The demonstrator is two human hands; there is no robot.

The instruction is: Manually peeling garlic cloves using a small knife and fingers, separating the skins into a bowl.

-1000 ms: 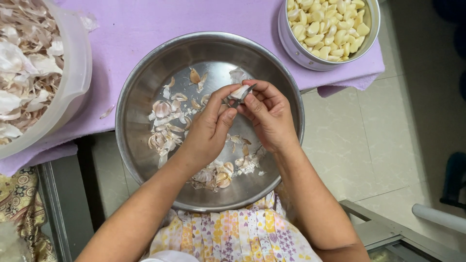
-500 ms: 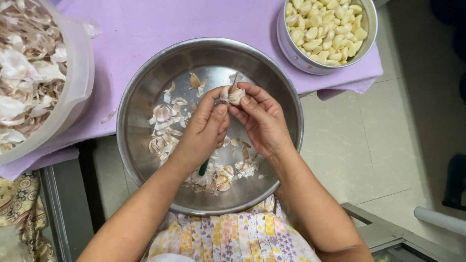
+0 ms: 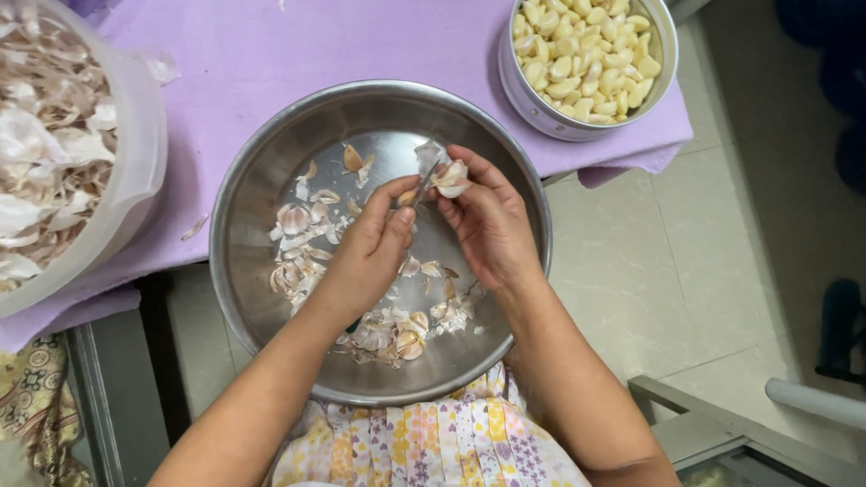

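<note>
Left hand (image 3: 374, 243) grips a small knife (image 3: 424, 183); right hand (image 3: 487, 225) pinches a half-skinned garlic clove (image 3: 450, 178) over the steel bowl (image 3: 262, 180); peeled cloves (image 3: 586, 54) nearly fill the tin, so much seems done.

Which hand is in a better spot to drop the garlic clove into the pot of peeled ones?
Probably the right hand: it holds the garlic clove and is nearer the pot. The left hand holds a small knife.
</note>
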